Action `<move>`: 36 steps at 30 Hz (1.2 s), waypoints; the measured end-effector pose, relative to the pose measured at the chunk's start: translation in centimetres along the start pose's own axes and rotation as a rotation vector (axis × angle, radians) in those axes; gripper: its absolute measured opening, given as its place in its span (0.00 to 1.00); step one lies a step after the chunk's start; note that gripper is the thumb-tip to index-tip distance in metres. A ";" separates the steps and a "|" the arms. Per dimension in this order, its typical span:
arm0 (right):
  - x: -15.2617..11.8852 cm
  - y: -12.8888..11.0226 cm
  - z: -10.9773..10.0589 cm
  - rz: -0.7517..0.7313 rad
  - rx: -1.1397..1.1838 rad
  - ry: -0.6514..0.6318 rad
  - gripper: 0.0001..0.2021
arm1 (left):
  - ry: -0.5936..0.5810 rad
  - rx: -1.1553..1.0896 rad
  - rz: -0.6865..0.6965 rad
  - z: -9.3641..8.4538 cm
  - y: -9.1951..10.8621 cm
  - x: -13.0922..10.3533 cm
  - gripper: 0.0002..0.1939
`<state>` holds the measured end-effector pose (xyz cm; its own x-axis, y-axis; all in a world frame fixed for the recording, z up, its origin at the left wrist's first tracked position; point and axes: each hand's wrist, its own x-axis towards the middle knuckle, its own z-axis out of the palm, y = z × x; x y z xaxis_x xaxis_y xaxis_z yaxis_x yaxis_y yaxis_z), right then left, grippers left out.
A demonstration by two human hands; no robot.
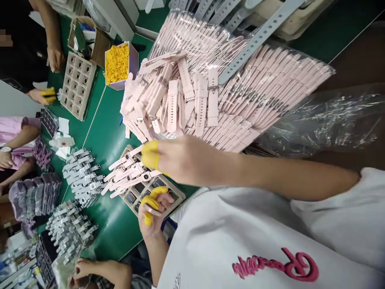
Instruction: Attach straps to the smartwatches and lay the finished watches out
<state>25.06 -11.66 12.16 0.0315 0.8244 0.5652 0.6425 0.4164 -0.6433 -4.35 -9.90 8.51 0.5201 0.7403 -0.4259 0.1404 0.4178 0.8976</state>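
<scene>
My right hand [183, 160], back up and yellow covers on its fingertips, reaches over pink-strapped watches [128, 176] lying across a beige tray [179, 193]. Its fingers are closed together, and what they pinch is hidden beneath them. Nearer my body, my left hand [153, 212] is turned palm up beside the tray, also with yellow-covered fingers. Between its thumb and fingers is a small flat watch body [152, 205] with a dark face and a pale edge. Dark square watch faces sit in the tray's compartments. Loose pink straps [173, 106] are heaped beyond my right hand.
Bagged pink straps [270, 88] and a grey strap [258, 40] lie at upper right. A box of yellow finger covers [117, 64], another beige tray [78, 86] and rows of grey-strapped watches [82, 176] stand on the green table [111, 228]. Other people's hands work at left and bottom.
</scene>
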 end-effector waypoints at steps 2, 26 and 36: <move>-2.4 -0.8 1.2 -0.062 0.089 -0.013 0.11 | 0.003 -0.074 0.011 1.0 0.1 1.4 0.22; 9.9 3.8 13.6 0.636 0.634 -0.274 0.16 | 0.248 -0.035 0.377 -4.0 5.7 13.1 0.25; 6.7 3.1 15.9 0.824 0.989 -0.157 0.24 | 0.038 -0.101 0.306 -2.3 3.8 11.8 0.17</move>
<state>15.14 1.21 5.72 0.0119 0.9796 -0.2004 -0.3595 -0.1829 -0.9151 0.39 1.67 6.61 0.4932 0.8580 -0.1433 -0.1034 0.2213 0.9697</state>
